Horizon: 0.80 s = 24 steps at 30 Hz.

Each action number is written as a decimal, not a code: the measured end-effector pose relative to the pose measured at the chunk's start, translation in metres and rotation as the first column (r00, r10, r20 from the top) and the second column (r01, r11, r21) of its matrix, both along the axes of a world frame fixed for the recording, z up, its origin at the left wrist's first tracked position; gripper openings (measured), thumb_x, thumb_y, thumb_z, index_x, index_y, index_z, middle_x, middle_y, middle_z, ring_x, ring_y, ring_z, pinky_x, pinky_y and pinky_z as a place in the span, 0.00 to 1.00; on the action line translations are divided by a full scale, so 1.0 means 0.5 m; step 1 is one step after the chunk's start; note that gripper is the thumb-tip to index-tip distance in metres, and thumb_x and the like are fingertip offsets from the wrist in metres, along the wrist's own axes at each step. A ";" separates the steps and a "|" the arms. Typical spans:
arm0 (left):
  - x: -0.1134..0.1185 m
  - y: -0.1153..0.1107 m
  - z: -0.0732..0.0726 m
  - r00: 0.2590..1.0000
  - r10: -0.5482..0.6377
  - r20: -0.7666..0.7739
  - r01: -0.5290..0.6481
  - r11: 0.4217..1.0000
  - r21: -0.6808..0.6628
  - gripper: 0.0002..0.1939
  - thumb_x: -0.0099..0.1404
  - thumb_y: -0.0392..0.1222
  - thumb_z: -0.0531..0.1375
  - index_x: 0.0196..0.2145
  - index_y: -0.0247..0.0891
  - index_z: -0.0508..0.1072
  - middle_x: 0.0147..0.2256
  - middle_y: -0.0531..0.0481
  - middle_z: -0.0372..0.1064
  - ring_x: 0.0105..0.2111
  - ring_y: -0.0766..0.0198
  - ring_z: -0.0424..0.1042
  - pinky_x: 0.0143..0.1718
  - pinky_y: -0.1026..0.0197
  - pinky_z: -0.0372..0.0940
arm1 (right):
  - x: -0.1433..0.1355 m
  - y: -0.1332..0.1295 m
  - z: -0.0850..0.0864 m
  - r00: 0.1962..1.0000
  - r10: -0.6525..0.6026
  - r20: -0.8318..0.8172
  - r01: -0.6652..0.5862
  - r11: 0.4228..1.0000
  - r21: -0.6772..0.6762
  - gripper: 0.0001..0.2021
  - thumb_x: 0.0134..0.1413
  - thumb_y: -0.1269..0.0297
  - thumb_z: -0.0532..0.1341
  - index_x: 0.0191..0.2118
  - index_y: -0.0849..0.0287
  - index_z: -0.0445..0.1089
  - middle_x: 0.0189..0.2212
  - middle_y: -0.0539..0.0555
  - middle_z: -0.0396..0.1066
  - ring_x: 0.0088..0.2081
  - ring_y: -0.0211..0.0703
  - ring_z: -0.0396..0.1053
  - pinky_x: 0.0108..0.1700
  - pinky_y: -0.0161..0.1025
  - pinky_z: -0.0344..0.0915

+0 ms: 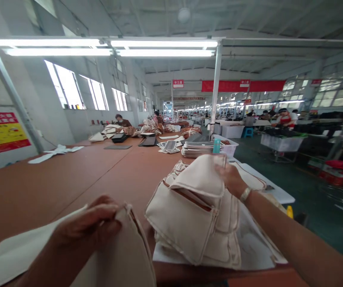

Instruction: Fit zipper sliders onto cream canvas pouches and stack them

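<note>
My left hand (92,221) is closed, pinching the upper edge of a cream fabric panel (123,251) whose seam runs down its right side. Another part of cream cloth (24,243) lies flat to the left, partly hidden by my forearm. In front of me stands a stack of cream sewn pieces (180,221) with brown showing along some edges. My right hand (233,179), slightly blurred, grips the right corner of the top cream piece (203,173), which is lifted and tilted over the stack. The thumb side of that hand is smeared.
The brown tabletop (99,179) stretches away from me. Farther back sit grey-and-white panels (170,146), a stack of light panels (197,149), a turquoise object (216,146) and a white bin (229,147). White sheeting (255,243) lies under the stack. Other people work in the distance.
</note>
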<state>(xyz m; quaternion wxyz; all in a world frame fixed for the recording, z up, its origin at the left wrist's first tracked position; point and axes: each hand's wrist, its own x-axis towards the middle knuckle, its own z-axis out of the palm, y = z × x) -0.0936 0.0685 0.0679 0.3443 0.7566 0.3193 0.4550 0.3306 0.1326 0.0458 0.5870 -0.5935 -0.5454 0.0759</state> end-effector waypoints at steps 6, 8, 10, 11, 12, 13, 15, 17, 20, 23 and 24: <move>0.092 -0.069 -0.096 0.954 -0.289 0.077 0.298 0.891 -0.344 0.09 0.60 0.48 0.65 0.32 0.41 0.81 0.30 0.48 0.66 0.31 0.61 0.67 0.32 0.64 0.64 | -0.073 -0.167 -0.098 0.992 0.002 0.129 0.006 0.998 -0.058 0.25 0.52 0.61 0.62 0.55 0.63 0.64 0.53 0.68 0.65 0.51 0.60 0.64 0.50 0.54 0.64; 0.136 -0.082 -0.105 0.915 -0.365 0.170 0.403 0.824 -0.399 0.10 0.61 0.46 0.65 0.32 0.38 0.81 0.32 0.46 0.69 0.33 0.61 0.68 0.36 0.61 0.63 | -0.148 -0.221 -0.095 0.907 0.401 0.126 -0.375 0.908 -0.187 0.21 0.58 0.61 0.58 0.57 0.56 0.64 0.53 0.61 0.67 0.50 0.53 0.67 0.49 0.47 0.68; 0.166 -0.090 -0.111 0.870 -0.421 0.258 0.493 0.732 -0.471 0.10 0.61 0.45 0.65 0.32 0.35 0.80 0.32 0.46 0.69 0.32 0.61 0.67 0.37 0.60 0.63 | -0.216 -0.262 -0.088 0.705 0.708 0.020 -0.693 0.695 -0.192 0.22 0.60 0.58 0.58 0.59 0.53 0.62 0.56 0.59 0.65 0.55 0.52 0.65 0.55 0.46 0.65; 0.174 -0.092 -0.114 0.866 -0.409 0.289 0.501 0.700 -0.509 0.09 0.61 0.45 0.66 0.32 0.34 0.79 0.31 0.47 0.69 0.31 0.62 0.67 0.36 0.61 0.62 | -0.241 -0.274 -0.085 0.615 0.787 -0.047 -0.777 0.594 -0.208 0.20 0.61 0.58 0.57 0.59 0.52 0.64 0.55 0.57 0.66 0.55 0.51 0.66 0.56 0.45 0.64; 0.178 -0.093 -0.116 0.874 -0.381 0.302 0.486 0.684 -0.544 0.09 0.60 0.44 0.66 0.32 0.34 0.77 0.30 0.48 0.69 0.30 0.64 0.66 0.34 0.62 0.61 | -0.259 -0.281 -0.085 0.564 0.817 -0.116 -0.818 0.534 -0.213 0.19 0.62 0.57 0.57 0.58 0.51 0.64 0.54 0.57 0.68 0.54 0.50 0.66 0.56 0.44 0.64; 0.178 -0.094 -0.118 0.893 -0.335 0.300 0.449 0.686 -0.572 0.10 0.60 0.44 0.67 0.31 0.34 0.75 0.29 0.49 0.68 0.30 0.65 0.64 0.33 0.63 0.60 | -0.271 -0.283 -0.088 0.537 0.823 -0.184 -0.839 0.498 -0.220 0.19 0.63 0.57 0.57 0.57 0.50 0.65 0.52 0.56 0.69 0.53 0.49 0.67 0.55 0.43 0.64; 0.168 -0.092 -0.120 0.934 -0.250 0.255 0.356 0.717 -0.600 0.13 0.58 0.46 0.68 0.30 0.34 0.71 0.28 0.51 0.67 0.29 0.67 0.63 0.32 0.65 0.59 | -0.282 -0.277 -0.102 0.503 0.814 -0.289 -0.862 0.452 -0.230 0.18 0.63 0.57 0.57 0.57 0.51 0.65 0.49 0.55 0.70 0.50 0.49 0.68 0.53 0.43 0.64; 0.151 -0.086 -0.116 0.962 -0.209 0.178 0.274 0.761 -0.589 0.15 0.58 0.47 0.68 0.29 0.34 0.69 0.28 0.52 0.66 0.29 0.68 0.61 0.32 0.66 0.57 | -0.289 -0.265 -0.119 0.465 0.814 -0.349 -0.885 0.422 -0.197 0.16 0.64 0.56 0.56 0.54 0.54 0.66 0.44 0.54 0.70 0.46 0.47 0.68 0.49 0.41 0.65; 0.124 -0.072 -0.098 0.977 -0.214 0.020 0.189 0.811 -0.553 0.14 0.61 0.48 0.66 0.31 0.34 0.69 0.29 0.54 0.63 0.29 0.68 0.59 0.31 0.67 0.56 | -0.309 -0.250 -0.131 0.475 0.821 -0.317 -0.880 0.449 -0.156 0.11 0.65 0.57 0.55 0.45 0.57 0.68 0.35 0.51 0.67 0.38 0.42 0.65 0.41 0.37 0.63; 0.102 -0.062 -0.075 0.960 -0.272 -0.066 0.198 0.827 -0.526 0.12 0.63 0.46 0.63 0.33 0.34 0.68 0.30 0.55 0.61 0.31 0.68 0.58 0.33 0.67 0.56 | -0.336 -0.244 -0.128 0.476 0.848 -0.232 -0.879 0.461 -0.121 0.09 0.65 0.58 0.55 0.41 0.58 0.66 0.35 0.51 0.63 0.36 0.40 0.61 0.40 0.36 0.60; 0.097 -0.061 -0.069 0.954 -0.286 -0.087 0.203 0.834 -0.513 0.12 0.64 0.46 0.62 0.33 0.34 0.68 0.30 0.55 0.61 0.32 0.67 0.58 0.34 0.67 0.56 | -0.345 -0.243 -0.128 0.440 0.863 -0.249 -0.898 0.426 -0.109 0.09 0.65 0.57 0.55 0.42 0.58 0.65 0.36 0.51 0.61 0.36 0.40 0.60 0.40 0.36 0.60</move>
